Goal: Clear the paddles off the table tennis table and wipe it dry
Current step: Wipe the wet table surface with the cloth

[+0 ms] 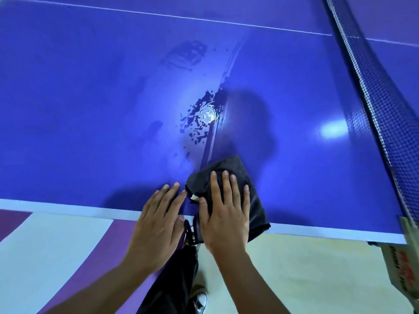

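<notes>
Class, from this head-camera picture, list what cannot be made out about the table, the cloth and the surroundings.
- Head view: table surface under the cloth, hidden by cloth and right hand.
- Table beyond the net, cut off by the frame edges.
- Red print on the white object at right, blurred and cut off.
- Paddles: none in view.

purple-cream floor [56, 257], 1 sneaker [200, 301], blk net [374, 98]
</notes>
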`<action>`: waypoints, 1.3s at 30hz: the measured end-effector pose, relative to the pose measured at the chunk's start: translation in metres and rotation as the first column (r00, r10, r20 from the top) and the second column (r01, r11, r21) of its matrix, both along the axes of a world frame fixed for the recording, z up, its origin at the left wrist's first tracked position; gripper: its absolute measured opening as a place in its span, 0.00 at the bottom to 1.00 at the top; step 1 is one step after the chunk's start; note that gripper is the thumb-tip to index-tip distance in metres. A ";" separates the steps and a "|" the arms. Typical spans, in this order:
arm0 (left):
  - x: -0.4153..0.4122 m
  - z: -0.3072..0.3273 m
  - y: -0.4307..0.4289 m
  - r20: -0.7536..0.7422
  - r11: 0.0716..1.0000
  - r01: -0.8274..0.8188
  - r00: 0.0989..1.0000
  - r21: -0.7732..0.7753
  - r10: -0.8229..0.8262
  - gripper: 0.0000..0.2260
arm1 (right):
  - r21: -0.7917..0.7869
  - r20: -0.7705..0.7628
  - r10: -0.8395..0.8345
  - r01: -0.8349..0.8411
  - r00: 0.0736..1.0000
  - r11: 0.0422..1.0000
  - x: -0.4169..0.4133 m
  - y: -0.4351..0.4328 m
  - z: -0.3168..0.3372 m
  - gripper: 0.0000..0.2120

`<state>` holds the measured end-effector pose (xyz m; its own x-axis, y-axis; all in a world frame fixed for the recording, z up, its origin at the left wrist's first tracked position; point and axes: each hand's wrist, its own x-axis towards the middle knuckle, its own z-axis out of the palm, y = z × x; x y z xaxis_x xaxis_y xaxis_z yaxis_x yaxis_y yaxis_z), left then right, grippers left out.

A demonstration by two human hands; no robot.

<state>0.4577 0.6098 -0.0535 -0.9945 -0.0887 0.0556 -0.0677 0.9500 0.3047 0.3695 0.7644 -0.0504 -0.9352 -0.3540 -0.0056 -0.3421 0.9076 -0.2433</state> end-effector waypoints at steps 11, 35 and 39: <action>-0.035 0.018 -0.023 -0.006 0.991 -0.054 0.998 0.121 0.056 0.17 | 0.005 -0.007 0.053 -0.053 0.999 0.999 -0.070 -0.023 -0.002 0.30; -0.366 0.001 -0.149 0.022 0.988 -0.128 0.991 -0.083 0.130 0.25 | 0.042 -0.018 -0.154 0.155 0.988 0.987 -0.531 -0.161 0.001 0.31; -0.370 0.004 -0.149 0.051 0.990 -0.116 0.991 -0.085 0.121 0.25 | 0.060 -0.006 -0.125 0.125 0.992 0.990 -0.593 -0.184 0.001 0.30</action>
<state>0.0882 0.4605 -0.0491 -0.9789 -0.2038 0.0117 -0.1964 0.9559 0.2185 -0.2230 0.5807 -0.0495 -0.9722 -0.2333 -0.0215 -0.2253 0.9562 -0.1868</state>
